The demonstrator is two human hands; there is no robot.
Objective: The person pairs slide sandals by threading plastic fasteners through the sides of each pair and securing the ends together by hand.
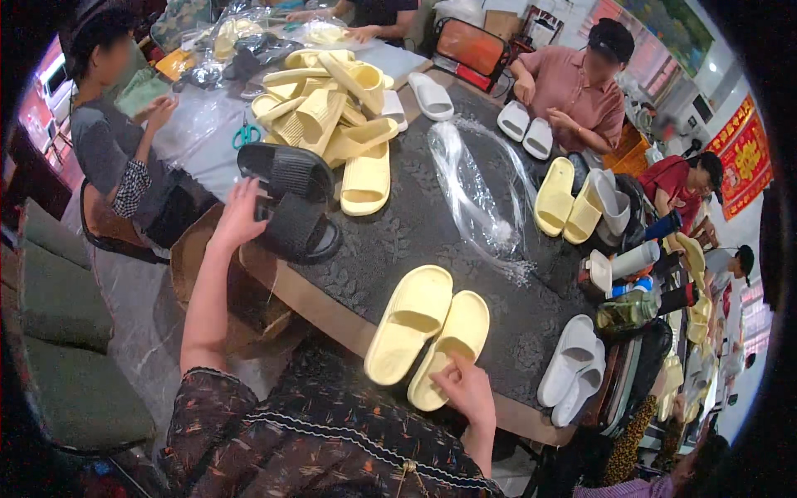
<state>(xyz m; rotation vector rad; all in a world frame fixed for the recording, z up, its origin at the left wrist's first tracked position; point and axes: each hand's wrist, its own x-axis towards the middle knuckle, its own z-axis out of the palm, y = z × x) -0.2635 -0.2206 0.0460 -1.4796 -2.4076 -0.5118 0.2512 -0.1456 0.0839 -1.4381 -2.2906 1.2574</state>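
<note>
While the right hand point(466, 388) rests with its fingers curled on the heel end of a pale yellow slipper pair point(427, 334) lying side by side near the close edge of the dark patterned table point(398, 232), the left hand point(238, 214) is stretched far out to the left, fingers spread and touching the black slipper pair point(290, 199) stacked at the table's left rim. By the look of it the work in hand is pairing and sorting slippers: the yellow pair seems already matched and steadied, and the black pair is just being taken hold of. To go on, the left hand would need to close firmly round the upper black slipper, since its grip looks loose and the pair sits close to the rim, where a nudge could tip it off. That arm is nearly straight, bare from the patterned sleeve down, the palm turned toward the slippers; the right forearm is bent in close to the body, wrist low over the table edge. Neither hand is clamped shut: the left lies open against the black rubber, the right presses lightly rather than grasps. Further off lie a heap of yellow slippers point(328, 108), a clear plastic bag point(481, 187), and white slippers point(571, 369) by the right edge, with other people seated round the table
</note>
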